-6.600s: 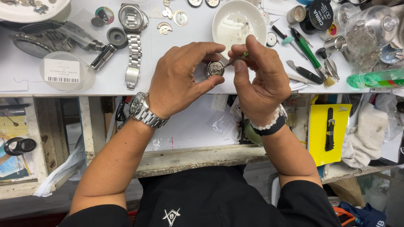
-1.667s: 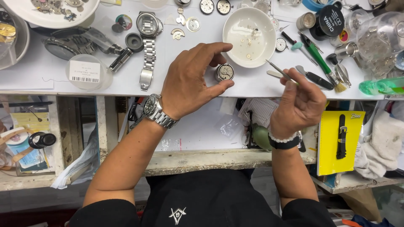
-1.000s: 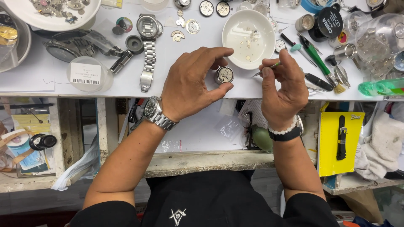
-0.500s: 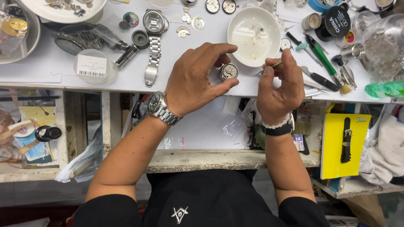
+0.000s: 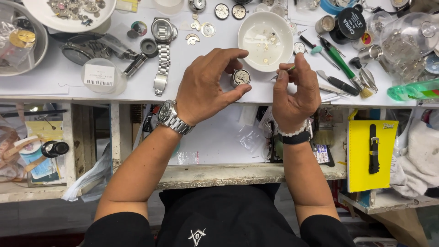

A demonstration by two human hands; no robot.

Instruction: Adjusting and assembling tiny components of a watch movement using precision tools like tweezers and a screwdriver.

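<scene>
1. Cluttered and white, the surface (image 5: 59, 87) runs across the top of the view, with both hands working at its near edge.
2. The left hand (image 5: 206, 87) has its grip closed on a small round watch movement (image 5: 240, 77), pinched between thumb and fingers just above the surface edge.
3. The right hand (image 5: 295, 91) has its grip closed on thin tweezers (image 5: 284, 71), whose tip points toward the movement and stops just short of it.
4. Judging by this, fine work on the movement's face is in hand; the next move seems to call for a steady, small reach of the tip across the gap while the left hand keeps the movement level.
5. Just behind the hands sits a white bowl (image 5: 266, 41) holding tiny parts, close enough to be knocked.
6. Left of the hands lies a steel watch with bracelet (image 5: 162, 55), and beyond it a clear round tub (image 5: 99, 76).
7. Right of the hands lie a green-handled tool (image 5: 336, 55) and a small brush (image 5: 354, 84), crowding the right hand's side.
</scene>
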